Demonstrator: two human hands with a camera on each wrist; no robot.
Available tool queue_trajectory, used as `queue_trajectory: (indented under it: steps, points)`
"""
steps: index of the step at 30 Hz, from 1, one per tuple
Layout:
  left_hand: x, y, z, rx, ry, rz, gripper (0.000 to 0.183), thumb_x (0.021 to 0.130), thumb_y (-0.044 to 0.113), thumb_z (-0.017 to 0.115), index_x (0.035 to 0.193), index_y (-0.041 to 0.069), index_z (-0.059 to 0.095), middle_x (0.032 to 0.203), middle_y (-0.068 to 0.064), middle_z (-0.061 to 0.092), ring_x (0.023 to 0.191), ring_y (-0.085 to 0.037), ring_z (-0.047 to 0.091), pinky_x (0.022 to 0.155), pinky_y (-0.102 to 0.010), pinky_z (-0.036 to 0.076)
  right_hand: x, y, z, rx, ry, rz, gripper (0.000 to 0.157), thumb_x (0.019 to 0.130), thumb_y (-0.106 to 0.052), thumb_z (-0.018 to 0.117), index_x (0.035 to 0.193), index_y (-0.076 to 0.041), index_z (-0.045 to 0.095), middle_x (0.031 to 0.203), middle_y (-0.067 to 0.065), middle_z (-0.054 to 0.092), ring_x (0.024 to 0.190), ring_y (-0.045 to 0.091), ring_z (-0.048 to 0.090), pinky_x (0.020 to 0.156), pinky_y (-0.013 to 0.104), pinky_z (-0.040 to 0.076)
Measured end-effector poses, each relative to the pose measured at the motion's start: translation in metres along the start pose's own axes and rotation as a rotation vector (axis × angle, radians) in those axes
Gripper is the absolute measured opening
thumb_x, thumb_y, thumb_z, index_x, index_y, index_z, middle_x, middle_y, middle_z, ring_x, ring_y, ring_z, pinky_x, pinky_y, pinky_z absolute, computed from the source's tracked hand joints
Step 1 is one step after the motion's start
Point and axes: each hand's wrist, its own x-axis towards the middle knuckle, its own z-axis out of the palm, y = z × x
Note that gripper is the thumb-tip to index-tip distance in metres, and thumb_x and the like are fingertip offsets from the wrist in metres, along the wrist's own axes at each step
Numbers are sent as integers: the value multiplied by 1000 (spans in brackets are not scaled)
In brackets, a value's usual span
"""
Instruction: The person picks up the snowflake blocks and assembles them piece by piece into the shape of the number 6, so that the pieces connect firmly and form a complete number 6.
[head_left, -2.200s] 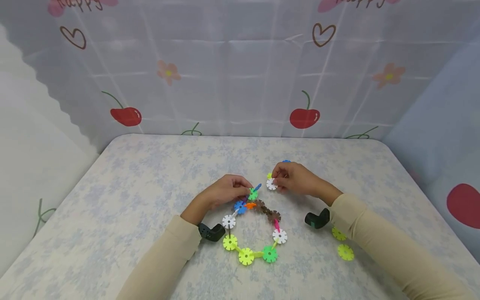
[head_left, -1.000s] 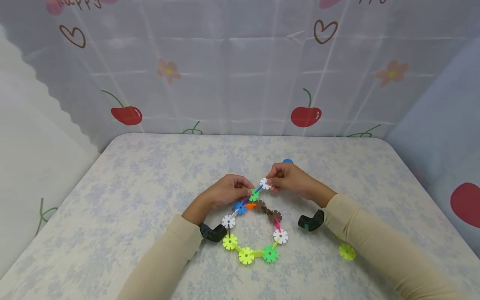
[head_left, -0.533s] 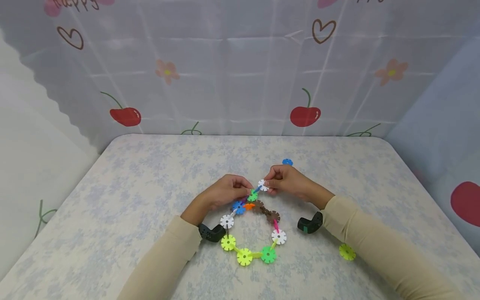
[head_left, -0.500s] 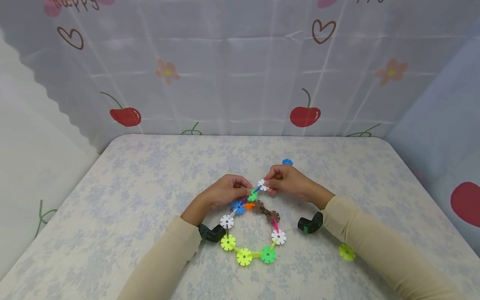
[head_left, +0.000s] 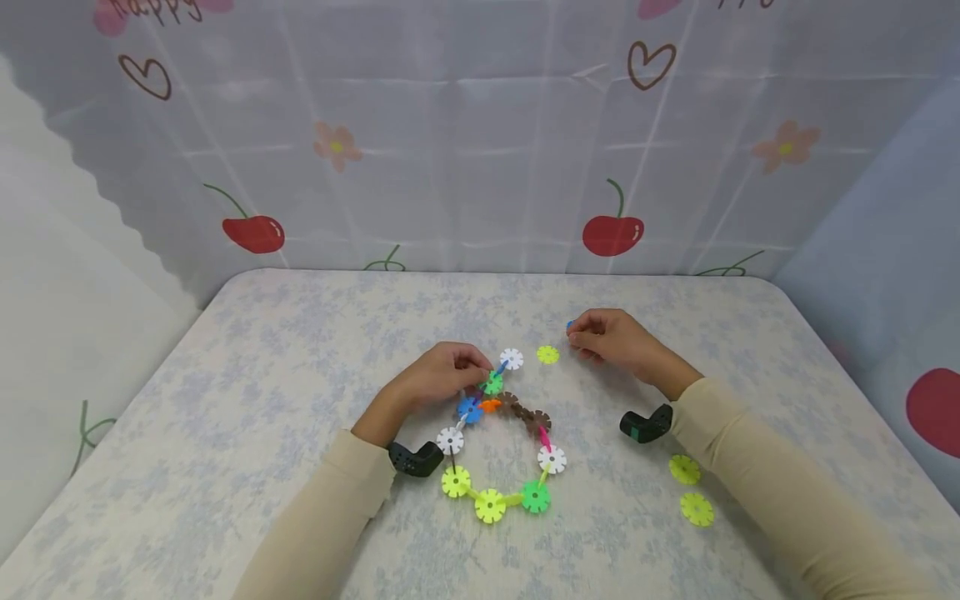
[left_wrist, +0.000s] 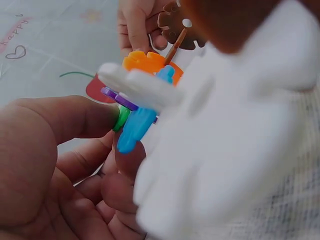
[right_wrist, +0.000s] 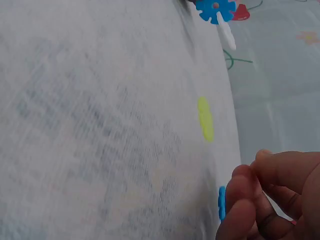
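Observation:
My left hand (head_left: 437, 377) pinches a green notched disc (head_left: 493, 382) between thumb and fingers. This disc belongs to a loop of interlocking plastic snowflake discs. A blue disc (left_wrist: 136, 129) stands edge-on in the green one and carries a white disc (head_left: 512, 359) at its outer end. Purple, blue and orange (head_left: 491, 406) discs join this branch to the loop, whose brown discs (head_left: 537, 422) lie at right. Over the back right of the table, my right hand (head_left: 617, 341) has its loosely curled fingertips right by a loose blue disc (right_wrist: 222, 204), mostly hidden in the head view.
A loose yellow disc (head_left: 547, 355) lies between the hands. Two more yellow discs (head_left: 684, 469) rest near the right sleeve. Black wrist devices (head_left: 416, 458) sit at both cuffs. The patterned table (head_left: 300, 333) ends at a printed curtain (head_left: 450, 167).
My right hand has let go of the white disc, now attached to the blue one, and moved right and back to the loose blue disc. The loop has shifted slightly left and away.

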Motion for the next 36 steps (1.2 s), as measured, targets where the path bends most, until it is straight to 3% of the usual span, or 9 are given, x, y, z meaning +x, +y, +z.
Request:
queue_trajectory:
  steps: [7,17,26,36]
  points:
    - [2,-4,1,12,6,-4,12,103,12,60,107,6,70,88,-7,68,77,-22,62,68,-31,47,9,13,-13,-86,77,51,24,102,-20,63,120,-4,65,101,12,63,89,27,56,75,33,49]
    - [1,-4,2,15,14,-15,12,103,14,61,106,7,70,88,-7,68,77,-22,61,67,-31,48,25,16,-14,-149,95,104,37,99,-22,68,133,-8,63,99,12,58,69,20,52,61,31,44]
    - [1,-4,3,24,9,-12,12,102,15,61,106,8,70,88,-7,67,77,-22,59,68,-32,48,25,15,-12,-165,97,113,32,97,-18,70,127,-8,65,101,12,56,71,20,51,61,29,43]
    - [2,-5,3,17,12,-18,12,102,15,61,106,8,70,88,-7,67,76,-21,58,67,-31,48,14,10,-13,-72,96,110,20,100,-14,66,110,-1,57,100,12,59,86,22,55,72,28,50]
